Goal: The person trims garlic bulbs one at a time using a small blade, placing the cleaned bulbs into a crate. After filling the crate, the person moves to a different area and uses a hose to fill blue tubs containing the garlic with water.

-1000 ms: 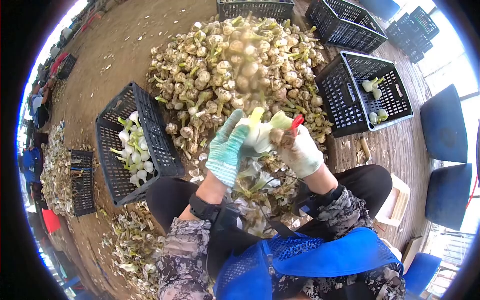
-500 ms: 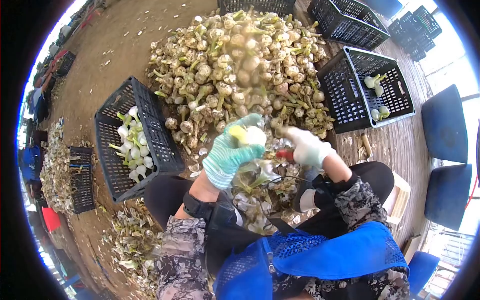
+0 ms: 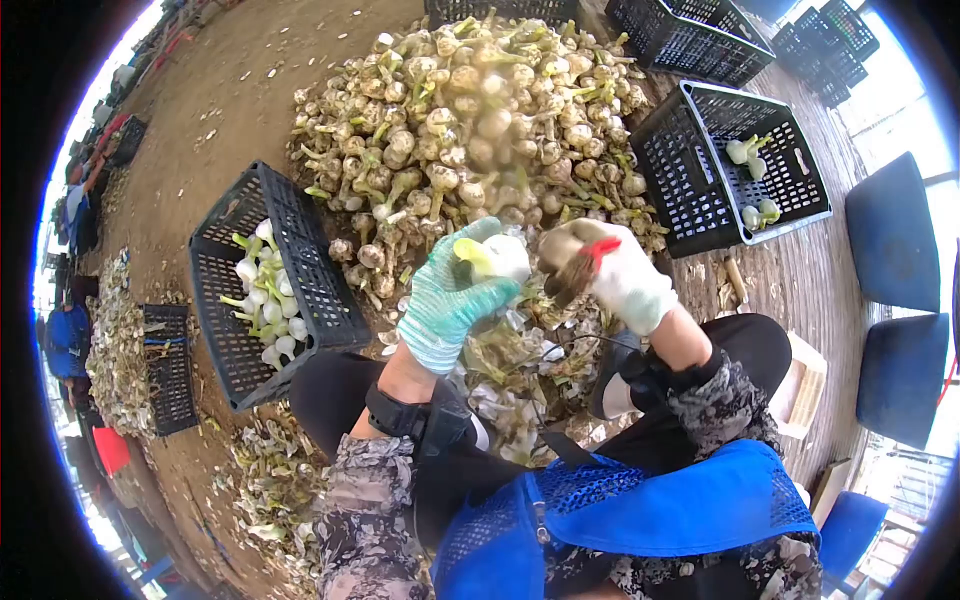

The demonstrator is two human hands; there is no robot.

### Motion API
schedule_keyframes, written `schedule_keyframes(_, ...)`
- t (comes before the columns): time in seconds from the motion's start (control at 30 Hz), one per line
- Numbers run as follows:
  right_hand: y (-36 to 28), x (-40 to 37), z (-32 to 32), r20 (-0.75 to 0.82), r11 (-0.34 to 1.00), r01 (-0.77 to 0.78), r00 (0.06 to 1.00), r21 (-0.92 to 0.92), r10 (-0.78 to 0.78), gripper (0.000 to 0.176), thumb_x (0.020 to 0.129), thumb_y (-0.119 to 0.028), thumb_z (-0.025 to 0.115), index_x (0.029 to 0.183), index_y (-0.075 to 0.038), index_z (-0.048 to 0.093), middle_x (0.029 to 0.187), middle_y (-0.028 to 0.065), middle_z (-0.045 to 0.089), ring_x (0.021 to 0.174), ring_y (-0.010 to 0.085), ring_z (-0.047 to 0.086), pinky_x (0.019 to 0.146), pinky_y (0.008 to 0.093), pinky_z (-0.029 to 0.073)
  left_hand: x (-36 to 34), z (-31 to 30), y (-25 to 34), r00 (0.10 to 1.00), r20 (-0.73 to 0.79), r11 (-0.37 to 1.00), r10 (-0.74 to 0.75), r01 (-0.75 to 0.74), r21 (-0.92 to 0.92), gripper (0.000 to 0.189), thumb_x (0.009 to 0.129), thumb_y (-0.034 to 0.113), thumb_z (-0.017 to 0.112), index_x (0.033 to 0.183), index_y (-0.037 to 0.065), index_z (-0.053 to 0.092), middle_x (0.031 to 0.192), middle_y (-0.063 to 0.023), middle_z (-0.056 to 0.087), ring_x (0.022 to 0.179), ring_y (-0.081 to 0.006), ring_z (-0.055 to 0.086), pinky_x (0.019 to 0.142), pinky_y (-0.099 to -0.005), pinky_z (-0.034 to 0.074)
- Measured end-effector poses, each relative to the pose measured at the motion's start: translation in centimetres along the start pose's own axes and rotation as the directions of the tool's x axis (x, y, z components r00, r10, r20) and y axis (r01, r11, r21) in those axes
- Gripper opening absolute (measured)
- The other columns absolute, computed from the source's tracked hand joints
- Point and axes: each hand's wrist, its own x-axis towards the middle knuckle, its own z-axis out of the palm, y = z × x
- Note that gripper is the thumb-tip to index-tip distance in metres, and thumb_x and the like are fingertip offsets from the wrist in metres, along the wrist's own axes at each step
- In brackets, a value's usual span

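My left hand point(image 3: 445, 303), in a teal-striped glove, is closed around a peeled white garlic bulb point(image 3: 508, 258) with a short yellow-green stem. My right hand point(image 3: 628, 285), in a white glove, is closed on a small tool with a red handle point(image 3: 604, 247); its working end cannot be made out. Brown husk point(image 3: 570, 280) shows at the right fingers, just right of the bulb and apart from it. Beyond both hands rises a heap of unpeeled garlic point(image 3: 450, 130). Under them lie loose skins and cut stems point(image 3: 510, 375).
A black crate point(image 3: 335, 310) of cleaned bulbs point(image 3: 270, 295) stands at the left. At the right, another black crate point(image 3: 690, 235) holds a few cleaned bulbs point(image 3: 747, 155). More crates point(image 3: 690, 45) stand at the back. Blue chair-like panels point(image 3: 893, 235) line the right side. Other people are far left.
My right hand has lifted and turned, bringing the red handle up to its top side with husk at the fingers. The left hand has shifted slightly left, still with the bulb.
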Motion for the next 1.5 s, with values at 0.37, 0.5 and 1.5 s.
schedule_keyframes(0.37,2.8,1.2,0.0,0.004,0.977,0.063,0.998,0.203,-0.065,0.022,0.082,-0.009,0.055,0.100,0.003,0.055,0.087,0.0057,0.060,0.078,0.0112,0.056,0.069,0.0239,0.046,-0.1,-0.9,-0.3,0.998,0.065,0.995,-0.017,0.023,-0.098,0.067,0.072,0.004,0.069,0.131,0.001,0.036,0.115,-0.0108,0.053,0.098,-0.0183,0.055,0.082,-0.0300,0.047)
schedule_keyframes(0.5,1.0,0.3,2.7,-0.102,0.993,0.067,0.992,-0.101,-0.077,0.021,0.077,-0.002,0.055,0.098,0.000,0.055,0.091,0.0096,0.060,0.079,0.0183,0.059,0.070,0.0279,0.047,0.2,0.2,-0.2,0.997,-0.053,0.979,-0.065,0.053,-0.199,0.064,0.077,0.004,0.064,0.133,0.001,0.033,0.116,-0.0092,0.052,0.096,-0.0159,0.055,0.084,-0.0273,0.046)
schedule_keyframes(1.5,-1.7,0.1,5.0,0.104,0.845,0.530,0.846,-0.065,-0.523,0.026,0.067,0.006,0.061,0.091,-0.004,0.058,0.083,0.0096,0.059,0.080,0.0236,0.059,0.072,0.0323,0.048,1.6,-2.3,-1.2,0.889,-0.214,0.728,-0.406,0.173,-0.663,0.032,0.086,0.030,0.050,0.076,0.000,0.055,0.065,-0.0122,0.056,0.059,-0.0248,0.057,0.053,-0.0335,0.050)
